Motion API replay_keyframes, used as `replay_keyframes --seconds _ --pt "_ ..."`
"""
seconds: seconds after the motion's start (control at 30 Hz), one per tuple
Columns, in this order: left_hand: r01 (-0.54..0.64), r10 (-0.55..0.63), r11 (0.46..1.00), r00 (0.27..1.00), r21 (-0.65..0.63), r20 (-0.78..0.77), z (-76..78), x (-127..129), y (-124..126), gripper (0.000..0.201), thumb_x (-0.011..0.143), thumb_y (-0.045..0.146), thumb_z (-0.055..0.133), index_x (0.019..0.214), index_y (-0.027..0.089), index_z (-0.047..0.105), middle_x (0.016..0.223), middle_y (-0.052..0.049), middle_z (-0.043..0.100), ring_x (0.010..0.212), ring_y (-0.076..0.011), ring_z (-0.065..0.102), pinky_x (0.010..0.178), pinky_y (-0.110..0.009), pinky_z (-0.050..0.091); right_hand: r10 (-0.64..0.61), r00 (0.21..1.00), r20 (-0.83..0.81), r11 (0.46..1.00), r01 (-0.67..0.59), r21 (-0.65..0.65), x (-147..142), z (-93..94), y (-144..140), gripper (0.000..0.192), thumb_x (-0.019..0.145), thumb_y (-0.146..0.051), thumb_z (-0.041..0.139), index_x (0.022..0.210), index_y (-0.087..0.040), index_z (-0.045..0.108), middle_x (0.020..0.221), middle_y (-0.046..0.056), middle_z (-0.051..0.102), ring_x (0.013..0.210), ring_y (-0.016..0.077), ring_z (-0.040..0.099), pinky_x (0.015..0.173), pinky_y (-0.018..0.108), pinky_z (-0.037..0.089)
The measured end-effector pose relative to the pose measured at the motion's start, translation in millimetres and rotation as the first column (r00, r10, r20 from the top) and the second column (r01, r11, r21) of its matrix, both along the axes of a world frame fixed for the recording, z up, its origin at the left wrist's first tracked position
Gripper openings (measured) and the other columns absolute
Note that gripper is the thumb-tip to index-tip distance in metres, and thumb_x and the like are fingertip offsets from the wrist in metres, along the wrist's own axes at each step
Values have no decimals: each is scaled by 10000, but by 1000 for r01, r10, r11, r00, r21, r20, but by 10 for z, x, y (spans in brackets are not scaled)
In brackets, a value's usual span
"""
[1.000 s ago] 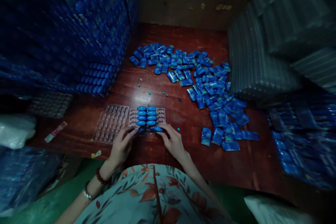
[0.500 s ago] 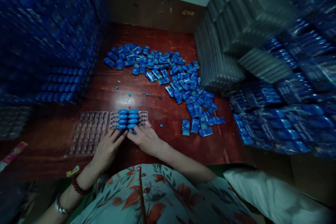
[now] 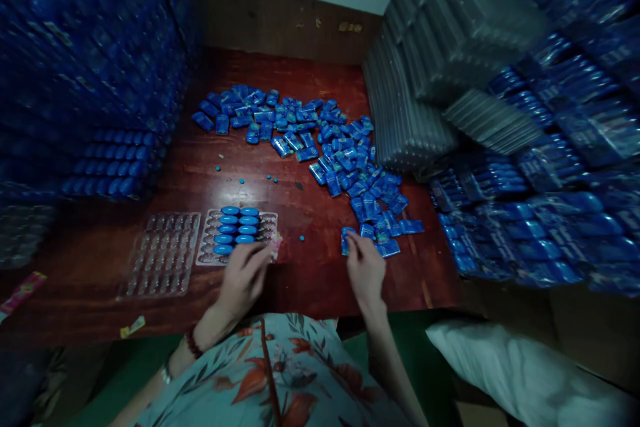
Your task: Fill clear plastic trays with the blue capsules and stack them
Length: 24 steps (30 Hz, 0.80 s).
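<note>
A clear plastic tray (image 3: 267,220) lies on the red wooden table (image 3: 310,273), with two columns of blue oval pieces (image 3: 235,229) set in its middle. My left hand (image 3: 243,278) rests at the tray's near right corner, fingers loosely curled over its edge. Off to the right, my right hand (image 3: 365,268) reaches the near end of a scattered heap of small blue packets (image 3: 350,167), its fingertips touching one packet (image 3: 347,239). A second clear tray (image 3: 161,261) with bare pockets lies left of the first.
Tall stacks of filled blue trays (image 3: 95,80) wall the left side. Stacks of clear trays (image 3: 425,73) and blue packs (image 3: 540,213) stand at the right. A few loose blue pills (image 3: 273,179) dot the table. A white sack (image 3: 525,373) lies at lower right.
My right hand has left the tray's near edge and moved right to the blue packets. My left hand shifted right along the tray's edge. The view turned slightly right.
</note>
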<state>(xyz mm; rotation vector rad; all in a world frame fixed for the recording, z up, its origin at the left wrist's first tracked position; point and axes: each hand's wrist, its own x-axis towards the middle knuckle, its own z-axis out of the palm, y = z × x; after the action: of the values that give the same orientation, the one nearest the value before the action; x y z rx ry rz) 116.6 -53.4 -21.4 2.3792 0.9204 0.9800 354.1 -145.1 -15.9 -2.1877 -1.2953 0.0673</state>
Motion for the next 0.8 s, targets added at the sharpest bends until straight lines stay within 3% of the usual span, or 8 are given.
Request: replay_keyframes --seconds 0.07,0.13,0.27,0.37,0.5,0.63,0.7,0.8 --pt "259 -266 961 962 -93 -62 7 425 9 397 894 87 411 1263 221 471 1107 -80 534 998 -174 522 849 -298 472 -197 978 64 968 204 -148 332 116 -65 325 916 -282 380 1029 -162 660 992 110 677 887 204 624 784 314 466" --pt "433 -453 891 867 -135 -207 -2 881 38 402 899 83 371 1268 215 462 1207 -93 505 1070 -203 497 909 -359 450 -302 944 131 886 328 -327 540 231 -44 344 918 -325 385 1023 -155 664 957 132 683 846 222 633 728 312 458" --pt "445 -533 846 743 -295 -405 -24 1637 115 410 917 296 432 1292 132 417 1235 -162 461 1084 -283 478 900 -443 436 -228 944 239 740 328 -587 599 294 173 377 915 -413 417 1095 -149 616 898 152 677 835 247 645 668 303 445" --pt "412 -581 806 690 -425 -432 -43 1868 156 413 869 371 527 1171 92 488 1181 -174 469 1061 -292 495 873 -412 452 -56 957 285 691 243 -681 519 235 319 344 913 -333 440 1156 -108 537 957 170 651 886 247 644 677 291 446" --pt "382 -601 776 688 -501 -407 -61 1662 120 390 824 374 604 1095 117 489 1125 -140 488 963 -235 554 815 -341 479 110 963 245 621 126 -773 413 217 364 342 890 -294 461 1163 -90 483 979 170 625 884 252 648 680 287 446" --pt "396 -595 758 745 -518 -302 -8 1047 -20 185 888 240 497 1059 168 483 1061 -80 522 874 -181 565 754 -289 475 129 966 222 618 97 -780 268 266 288 329 859 -241 432 1147 -85 458 985 175 604 794 249 656 630 297 446" --pt "428 -595 759 761 -490 -258 55 647 -89 154 904 202 455 1051 186 498 1028 -63 544 890 -172 548 771 -275 461 89 976 200 675 89 -732 202 285 212 322 843 -199 407 1141 -84 448 959 171 608 767 243 654 620 300 448" --pt "380 -512 801 835 -462 -201 162 -4 -151 189 921 180 412 1077 202 517 960 -57 574 881 -163 528 767 -260 447 11 1000 14 840 -1 -543 112 305 103 362 865 -207 366 1212 -109 393 961 162 628 800 246 653 649 320 473"
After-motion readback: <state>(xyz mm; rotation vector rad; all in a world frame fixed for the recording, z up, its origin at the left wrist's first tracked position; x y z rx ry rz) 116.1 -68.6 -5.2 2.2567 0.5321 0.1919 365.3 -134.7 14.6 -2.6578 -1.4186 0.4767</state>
